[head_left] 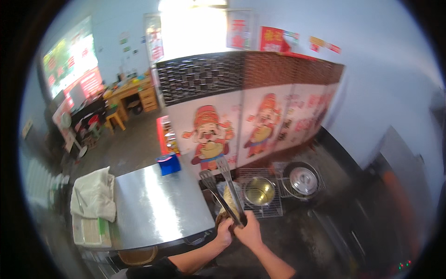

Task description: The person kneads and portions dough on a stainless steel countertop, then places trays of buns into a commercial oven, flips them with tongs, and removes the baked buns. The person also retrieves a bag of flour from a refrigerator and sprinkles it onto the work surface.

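Metal tongs [232, 194] with slotted ends point away from me, gripped at the handle end by my right hand [250, 232]. Beside it my left hand [224, 236] is closed at the lower end of the tongs; exactly what it holds is unclear. A pale yellowish item [228, 200], too small to name, lies behind the tongs. Just right of them, a metal pot of yellow liquid [259, 190] stands on a grate [268, 211], and a lidded metal pan [303, 180] sits farther right.
A steel counter [139, 209] at left holds white cloth [93, 190], a tray [90, 235] and a blue container [168, 164]. An illustrated partition [209, 139] backs the cooking area. A wooden desk [134, 95] and stool [114, 120] stand behind at left; dark metal equipment [353, 223] is at right.
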### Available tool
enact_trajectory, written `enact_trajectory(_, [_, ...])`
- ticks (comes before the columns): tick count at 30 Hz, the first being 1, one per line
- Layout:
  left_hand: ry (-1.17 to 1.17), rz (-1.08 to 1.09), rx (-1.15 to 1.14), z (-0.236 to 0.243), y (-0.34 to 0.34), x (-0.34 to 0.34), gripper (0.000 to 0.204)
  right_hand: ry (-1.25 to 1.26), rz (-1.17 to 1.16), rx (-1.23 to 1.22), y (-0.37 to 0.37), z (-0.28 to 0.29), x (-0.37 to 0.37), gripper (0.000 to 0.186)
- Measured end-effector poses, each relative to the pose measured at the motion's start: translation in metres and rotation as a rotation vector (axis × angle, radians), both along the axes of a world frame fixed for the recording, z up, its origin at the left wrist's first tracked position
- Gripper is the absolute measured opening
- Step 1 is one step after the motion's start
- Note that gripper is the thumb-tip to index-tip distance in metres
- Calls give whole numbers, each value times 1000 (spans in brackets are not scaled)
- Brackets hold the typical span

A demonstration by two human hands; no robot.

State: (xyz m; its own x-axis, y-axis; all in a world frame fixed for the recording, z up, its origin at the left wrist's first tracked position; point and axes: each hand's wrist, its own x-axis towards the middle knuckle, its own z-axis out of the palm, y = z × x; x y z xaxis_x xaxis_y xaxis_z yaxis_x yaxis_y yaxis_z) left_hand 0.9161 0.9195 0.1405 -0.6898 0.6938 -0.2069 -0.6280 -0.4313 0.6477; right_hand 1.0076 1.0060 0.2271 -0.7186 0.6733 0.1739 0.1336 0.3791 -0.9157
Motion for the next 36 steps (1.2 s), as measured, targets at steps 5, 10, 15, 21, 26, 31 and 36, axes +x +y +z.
enact_trajectory(5, [-174,-206,23,44,119,159,43,66,-387,238,76,35,155,30])
enact_trajectory(10, [-218,-567,-63,76,253,327,44,-323,-315,425,111,46,325,24])
enact_trajectory(15, [-332,-843,-83,85,331,476,44,-447,-558,278,135,67,453,21])
enact_trajectory(21, [-594,-1056,-128,98,413,630,46,-352,-886,186,187,64,579,18])
enact_trajectory(26, [-759,-1476,-148,109,444,689,58,-275,-785,221,232,42,630,22])
enact_trajectory(31, [-352,-1168,73,110,557,734,61,-287,-678,161,311,37,710,34])
enact_trajectory(36, [1113,-1112,136,155,626,722,60,-568,-864,239,435,42,894,30])
